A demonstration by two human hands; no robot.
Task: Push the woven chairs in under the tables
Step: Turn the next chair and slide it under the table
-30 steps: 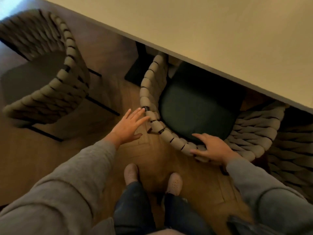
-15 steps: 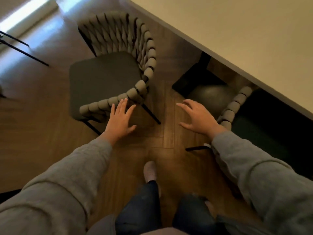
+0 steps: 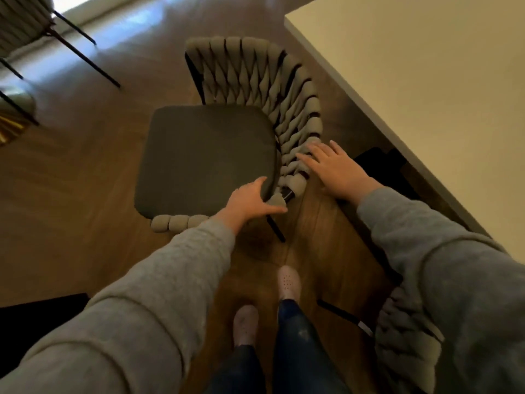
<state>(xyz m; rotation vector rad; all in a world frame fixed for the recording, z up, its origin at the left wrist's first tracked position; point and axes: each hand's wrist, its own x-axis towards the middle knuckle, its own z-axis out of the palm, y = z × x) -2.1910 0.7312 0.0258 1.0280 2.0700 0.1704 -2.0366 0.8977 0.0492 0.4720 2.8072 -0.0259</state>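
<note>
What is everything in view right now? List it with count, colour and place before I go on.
woven chair: one, grey-green weave with a dark seat, centre, out on the floor beside the table, back turned toward it
table: one, cream top, upper right
second woven chair: one, grey weave, lower right, partly hidden by the right sleeve
other chair: one, pale with thin dark legs, top left, cut off by the frame
floor: brown wood
left hand: open, at the near corner of the seat
right hand: open, flat against the woven back
sleeves: two, grey
shoes: two, pale, bottom centre
</note>
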